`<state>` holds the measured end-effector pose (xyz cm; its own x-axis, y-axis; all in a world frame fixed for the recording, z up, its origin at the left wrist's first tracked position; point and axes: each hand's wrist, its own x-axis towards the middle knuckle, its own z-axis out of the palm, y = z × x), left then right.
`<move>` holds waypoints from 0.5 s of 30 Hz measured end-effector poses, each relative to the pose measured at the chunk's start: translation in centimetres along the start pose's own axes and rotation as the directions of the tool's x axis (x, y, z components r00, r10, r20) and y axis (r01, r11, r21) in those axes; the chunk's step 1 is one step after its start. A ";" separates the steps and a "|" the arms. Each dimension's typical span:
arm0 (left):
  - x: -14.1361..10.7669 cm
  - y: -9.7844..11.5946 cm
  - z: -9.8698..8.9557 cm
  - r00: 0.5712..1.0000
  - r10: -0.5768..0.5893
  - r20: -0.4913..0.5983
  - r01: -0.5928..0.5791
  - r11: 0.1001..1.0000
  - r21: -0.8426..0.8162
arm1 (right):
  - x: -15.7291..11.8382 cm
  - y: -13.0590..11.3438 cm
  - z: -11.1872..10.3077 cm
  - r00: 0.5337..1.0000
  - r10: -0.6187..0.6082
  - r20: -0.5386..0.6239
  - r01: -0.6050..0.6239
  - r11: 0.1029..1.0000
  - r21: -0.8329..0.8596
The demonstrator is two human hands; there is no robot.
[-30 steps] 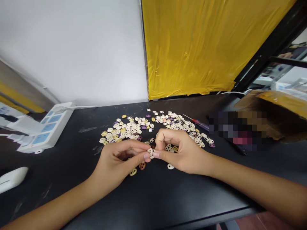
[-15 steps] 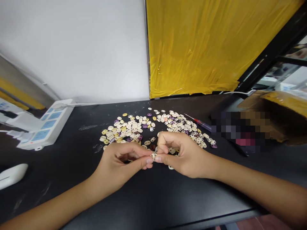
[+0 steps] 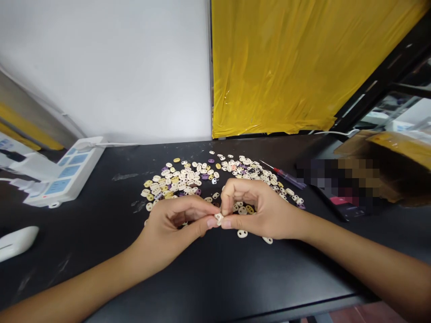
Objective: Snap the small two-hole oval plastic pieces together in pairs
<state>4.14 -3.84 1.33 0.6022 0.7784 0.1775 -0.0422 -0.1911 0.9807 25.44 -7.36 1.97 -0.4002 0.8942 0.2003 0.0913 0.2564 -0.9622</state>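
Between the fingertips of both hands is a small cream piece (image 3: 218, 218), apparently with holes; its exact form is too small to make out. My left hand (image 3: 180, 220) pinches it from the left with thumb and forefinger. From the right, my right hand (image 3: 261, 208) closes its thumb and curled fingers on it. Behind the hands lies a heap of small oval two-holed pieces (image 3: 183, 181), mostly cream, some yellow or purple. A second heap (image 3: 247, 172) is partly hidden by my right hand. One loose cream oval piece (image 3: 242, 233) lies below that hand.
A red-and-purple screwdriver (image 3: 283, 175) lies right of the heaps, beside a blurred-out item. At far right is an open cardboard box (image 3: 404, 170). A white power strip (image 3: 69, 172) with plugs stands left, with a white mouse-like object (image 3: 18, 242) nearer the front. A wall backs the table.
The hands have shifted slightly, and the cream piece between them shows more of its face. My right hand has moved up a little, uncovering loose pieces below it.
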 end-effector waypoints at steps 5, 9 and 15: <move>-0.2 -0.6 -0.8 0.991 0.129 0.026 -0.132 0.983 0.125 | 0.3 -0.3 -1.3 0.995 -0.080 -0.067 0.065 0.977 -0.204; 0.3 -0.7 -1.9 0.936 0.336 0.107 -0.346 0.817 0.461 | 0.9 -0.1 -3.4 0.938 -0.117 -0.325 0.026 0.963 -0.270; 0.8 -1.1 -3.0 0.913 0.364 0.183 -0.394 0.679 0.619 | 1.5 1.7 -5.3 0.914 -0.115 -0.389 -0.106 0.858 -0.503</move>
<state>2.31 -1.23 0.68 0.6806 0.5320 0.5037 0.2274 -0.8070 0.5451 29.80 -3.70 1.62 -0.0214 0.9307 0.3652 0.5796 0.3092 -0.7540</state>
